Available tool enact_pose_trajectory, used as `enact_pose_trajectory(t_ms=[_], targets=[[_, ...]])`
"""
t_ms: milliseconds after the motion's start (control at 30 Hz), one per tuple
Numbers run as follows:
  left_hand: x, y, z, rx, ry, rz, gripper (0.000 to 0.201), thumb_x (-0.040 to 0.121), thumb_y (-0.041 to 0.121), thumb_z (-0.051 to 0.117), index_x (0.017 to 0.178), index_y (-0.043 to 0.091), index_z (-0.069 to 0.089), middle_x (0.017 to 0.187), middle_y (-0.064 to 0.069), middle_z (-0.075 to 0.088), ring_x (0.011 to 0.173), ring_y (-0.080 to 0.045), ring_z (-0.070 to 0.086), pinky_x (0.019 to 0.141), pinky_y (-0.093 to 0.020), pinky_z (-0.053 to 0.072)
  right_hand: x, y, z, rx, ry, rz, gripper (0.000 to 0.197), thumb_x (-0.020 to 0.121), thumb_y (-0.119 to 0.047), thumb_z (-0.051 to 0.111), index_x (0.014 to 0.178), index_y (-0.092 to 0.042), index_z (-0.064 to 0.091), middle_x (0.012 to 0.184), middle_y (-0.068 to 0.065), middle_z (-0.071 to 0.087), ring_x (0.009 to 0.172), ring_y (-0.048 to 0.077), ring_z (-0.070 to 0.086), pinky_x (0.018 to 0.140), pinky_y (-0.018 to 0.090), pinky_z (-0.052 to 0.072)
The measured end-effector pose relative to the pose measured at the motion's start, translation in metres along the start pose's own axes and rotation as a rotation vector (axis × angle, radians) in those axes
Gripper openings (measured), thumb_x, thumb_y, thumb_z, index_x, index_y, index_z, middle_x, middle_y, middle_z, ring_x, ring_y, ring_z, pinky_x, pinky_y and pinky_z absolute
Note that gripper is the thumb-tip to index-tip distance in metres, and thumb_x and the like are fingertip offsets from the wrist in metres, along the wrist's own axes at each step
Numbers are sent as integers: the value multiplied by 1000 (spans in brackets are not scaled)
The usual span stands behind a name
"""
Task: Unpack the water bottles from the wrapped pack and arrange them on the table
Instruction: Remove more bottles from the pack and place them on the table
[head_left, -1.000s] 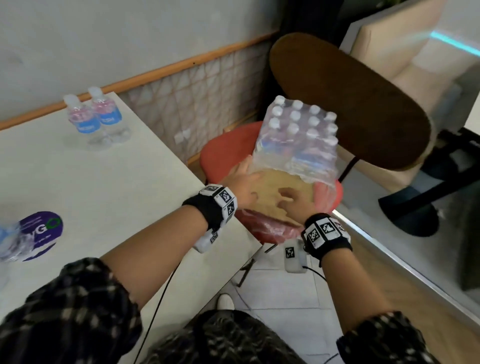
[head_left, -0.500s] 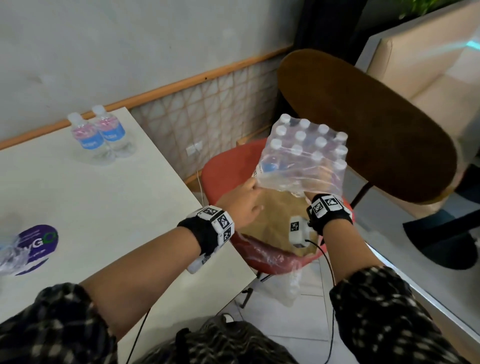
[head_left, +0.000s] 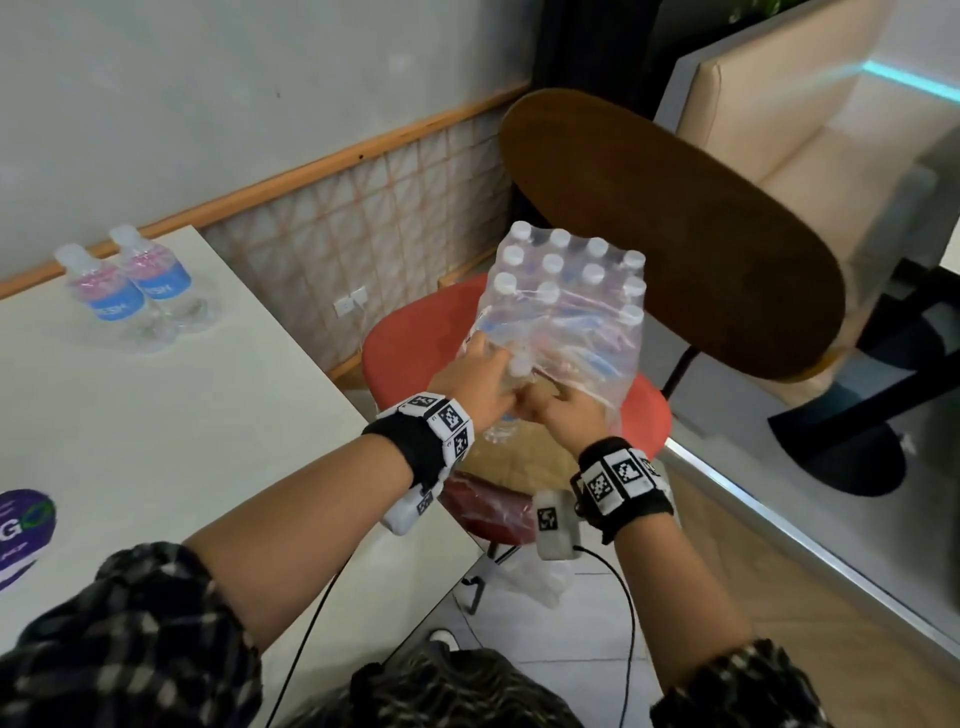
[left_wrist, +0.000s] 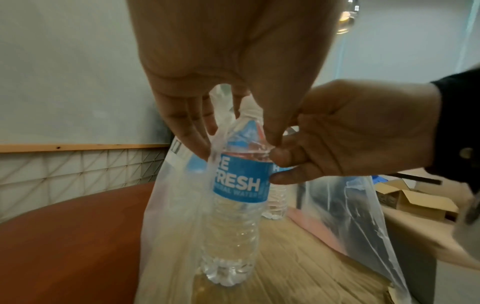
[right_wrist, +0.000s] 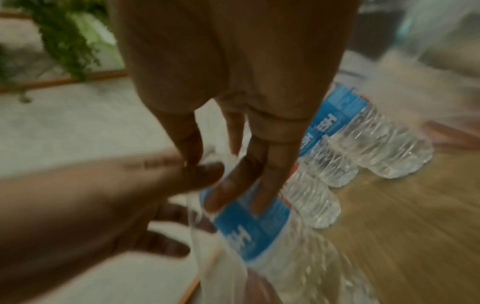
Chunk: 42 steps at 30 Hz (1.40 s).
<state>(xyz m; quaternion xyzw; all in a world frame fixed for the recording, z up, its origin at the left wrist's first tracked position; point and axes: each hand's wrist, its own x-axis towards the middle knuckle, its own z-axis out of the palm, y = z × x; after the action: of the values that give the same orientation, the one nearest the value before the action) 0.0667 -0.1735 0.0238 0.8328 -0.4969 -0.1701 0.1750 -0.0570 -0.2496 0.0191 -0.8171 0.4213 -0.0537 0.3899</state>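
A pack of water bottles (head_left: 566, 306) in clear plastic wrap stands on cardboard on a red chair (head_left: 410, 338). Both hands meet at its near-left corner, where one bottle (left_wrist: 239, 185) with a blue label sticks out of the torn wrap (left_wrist: 171, 205). My left hand (head_left: 478, 374) grips this bottle's neck from above, fingers behind the film and thumb in front. My right hand (head_left: 563, 410) holds the bottle's shoulder from the right, its fingers (right_wrist: 233, 185) lying on the label. Two unpacked bottles (head_left: 130, 291) stand at the white table's (head_left: 156, 415) far side.
A dark wooden chair back (head_left: 675, 234) rises right behind the pack. A purple sticker (head_left: 21, 530) lies on the table's near left. A beige sofa (head_left: 805, 104) stands to the far right. Loose plastic (head_left: 535, 577) hangs under the chair.
Both hands left the cardboard under the pack. The right hand tipped the pack up half a second ago; now both hands hold one bottle at its near-left corner.
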Motion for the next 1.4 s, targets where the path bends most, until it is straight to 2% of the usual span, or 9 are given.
enact_pose_trajectory(t_ms=[67, 267, 467, 567, 733, 900, 1067, 1300, 1400], targets=[[2, -4, -1, -47, 28, 7, 55, 84, 45, 62, 133, 28, 45, 132, 1, 38, 100, -23, 60, 82, -38, 51, 1, -5, -17, 12, 5, 38, 21, 94, -29, 52, 96, -18, 70, 98, -1, 68, 97, 12, 58, 83, 11, 34], [0, -5, 2, -74, 43, 30, 57, 83, 49, 61, 134, 36, 41, 129, 6, 43, 102, -17, 59, 81, -34, 51, 21, -5, -33, -105, 398, 258, 57, 87, -48, 50, 134, -16, 43, 138, 8, 40, 119, 30, 52, 96, 30, 41], [-5, -11, -4, -74, 32, 16, 47, 82, 48, 63, 123, 35, 44, 113, 7, 43, 86, -17, 58, 66, -27, 45, 16, -1, -26, -276, -36, 250, 70, 89, -17, 54, 148, -29, 18, 122, 16, 57, 94, 29, 60, 76, 34, 48], [-9, -15, -6, -83, 30, 6, 43, 81, 47, 65, 117, 33, 45, 112, 6, 42, 85, -18, 57, 67, -29, 45, 13, -4, -19, -438, -59, 186, 83, 82, -1, 55, 148, -29, 14, 112, 17, 61, 86, 30, 60, 69, 32, 44], [-19, -23, -11, -38, 36, 12, 45, 80, 50, 64, 117, 34, 45, 107, 7, 43, 83, -18, 59, 69, -35, 53, 19, -12, -35, -452, -61, 277, 36, 84, -5, 58, 120, -7, 59, 102, 16, 60, 97, 32, 59, 84, 37, 50], [-24, -31, -16, -15, 74, 15, 43, 79, 49, 66, 113, 29, 48, 104, 5, 43, 92, -16, 52, 66, -29, 44, 22, -7, -32, -528, -120, 254, 49, 86, -6, 53, 135, -14, 49, 127, 15, 56, 108, 30, 56, 90, 34, 44], [-33, -38, -12, -26, 128, -15, 42, 78, 51, 66, 109, 27, 50, 98, 5, 40, 86, -16, 49, 63, -29, 41, 7, 4, -21, -561, -51, 249, 61, 81, 1, 55, 139, -15, 41, 97, 12, 62, 73, 23, 54, 69, 29, 42], [-53, -46, -6, -145, 128, 32, 33, 80, 47, 66, 98, 26, 47, 83, 8, 56, 75, -16, 54, 62, -31, 43, 0, 11, 11, -85, 58, 325, 51, 95, -19, 51, 143, -17, 36, 144, 11, 42, 127, 30, 46, 105, 38, 39], [-67, -57, -8, -212, 151, 17, 30, 81, 40, 68, 89, 24, 44, 80, 7, 56, 72, -17, 53, 59, -26, 36, -4, 1, 18, 25, 242, 243, 24, 89, -32, 61, 111, -27, 56, 113, 0, 57, 109, 26, 55, 86, 32, 49]])
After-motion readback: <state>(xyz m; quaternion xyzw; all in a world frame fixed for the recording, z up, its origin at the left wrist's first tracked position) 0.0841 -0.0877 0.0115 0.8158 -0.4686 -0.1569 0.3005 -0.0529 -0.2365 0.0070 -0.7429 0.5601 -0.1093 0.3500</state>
